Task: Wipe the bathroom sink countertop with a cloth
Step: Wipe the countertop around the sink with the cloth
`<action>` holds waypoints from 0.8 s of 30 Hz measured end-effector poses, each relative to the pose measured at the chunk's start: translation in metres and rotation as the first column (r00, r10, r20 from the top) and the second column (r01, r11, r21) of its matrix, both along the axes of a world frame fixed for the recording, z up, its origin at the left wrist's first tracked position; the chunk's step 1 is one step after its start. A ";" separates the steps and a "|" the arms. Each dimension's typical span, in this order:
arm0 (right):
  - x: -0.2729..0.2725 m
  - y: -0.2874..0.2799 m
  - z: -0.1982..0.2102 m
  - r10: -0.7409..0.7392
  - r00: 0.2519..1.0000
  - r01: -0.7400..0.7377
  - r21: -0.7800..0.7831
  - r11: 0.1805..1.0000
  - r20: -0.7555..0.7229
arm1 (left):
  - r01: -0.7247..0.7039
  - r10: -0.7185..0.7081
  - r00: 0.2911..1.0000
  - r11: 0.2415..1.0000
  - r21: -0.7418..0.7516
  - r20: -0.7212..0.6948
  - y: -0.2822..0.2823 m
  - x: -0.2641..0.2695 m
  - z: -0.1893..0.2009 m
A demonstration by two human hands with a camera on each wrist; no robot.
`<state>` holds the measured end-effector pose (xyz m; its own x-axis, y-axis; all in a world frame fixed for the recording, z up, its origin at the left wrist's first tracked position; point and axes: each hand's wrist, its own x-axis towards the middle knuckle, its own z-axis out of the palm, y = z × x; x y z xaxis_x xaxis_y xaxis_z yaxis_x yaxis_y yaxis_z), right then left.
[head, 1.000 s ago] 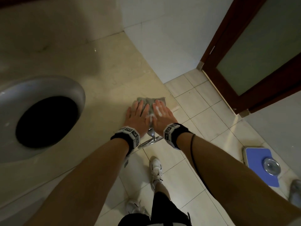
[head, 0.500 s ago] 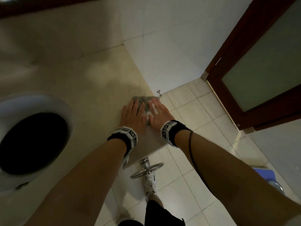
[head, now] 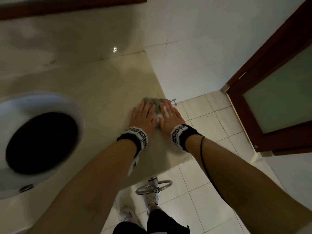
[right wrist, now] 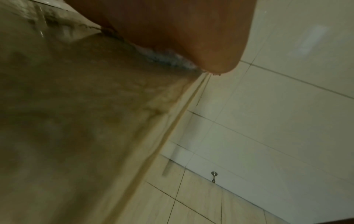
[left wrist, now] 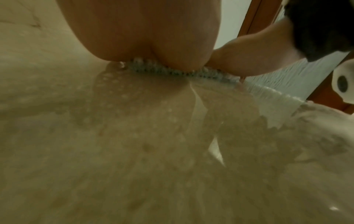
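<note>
Both palms flat, fingers straight: left hand (head: pixel 143 115) and right hand (head: pixel 169 115) side by side, pressing the cloth (head: pixel 156 103) onto the worktop (head: pixel 101 92), a flat-handed grip with nothing curled round it. Cloth lies under the fingers and pokes out past the fingertips, at the worktop's right edge near the wall. Judgement: keep even downward pressure and stop the right palm short of the edge, so the wet cloth stays on.
</note>
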<state>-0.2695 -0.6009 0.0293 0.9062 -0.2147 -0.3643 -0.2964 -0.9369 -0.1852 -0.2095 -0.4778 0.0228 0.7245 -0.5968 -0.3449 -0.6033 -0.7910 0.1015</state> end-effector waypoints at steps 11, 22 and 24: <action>-0.042 0.057 0.007 0.078 0.993 -0.089 -0.126 0.988 -0.087 | 0.036 -0.036 0.997 0.999 -0.007 -0.068 0.053 -0.033 0.006; -0.024 0.144 0.008 0.115 0.992 -0.117 -0.039 0.992 -0.046 | -0.029 0.029 0.999 1.000 0.007 -0.035 0.152 -0.024 0.002; -0.012 0.151 0.008 0.158 0.987 -0.160 -0.060 0.985 -0.042 | -0.048 0.048 0.998 0.999 0.007 -0.028 0.160 -0.017 0.001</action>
